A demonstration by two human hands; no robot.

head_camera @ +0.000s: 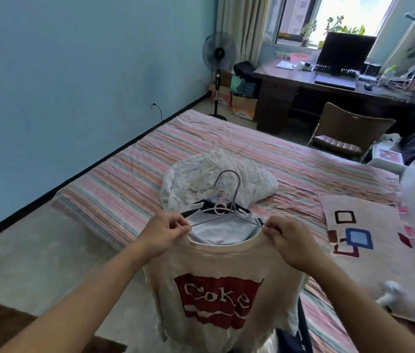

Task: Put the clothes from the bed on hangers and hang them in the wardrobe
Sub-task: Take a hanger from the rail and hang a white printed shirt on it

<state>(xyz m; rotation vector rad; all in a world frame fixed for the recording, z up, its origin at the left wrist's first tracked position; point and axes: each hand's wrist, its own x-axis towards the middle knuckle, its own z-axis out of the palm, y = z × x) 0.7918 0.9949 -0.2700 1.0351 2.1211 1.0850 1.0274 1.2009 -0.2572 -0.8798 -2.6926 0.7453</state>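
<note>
I hold up a cream T-shirt [223,273] with a red "Coke" print in front of me. My left hand [167,231] pinches the left side of its collar and my right hand [286,240] pinches the right side. Just past the collar, several hangers [224,203], grey and pink, lie on a white and dark garment [216,231] on the striped bed [124,182]. A crumpled white patterned garment [201,179] lies behind the hangers. The wardrobe is out of view.
A pillow [369,250] with square prints lies on the bed at the right. Beyond the bed stand a fan [219,59], a dark desk [328,93] with a monitor, and a folding chair [346,131]. A blue wall runs along the left.
</note>
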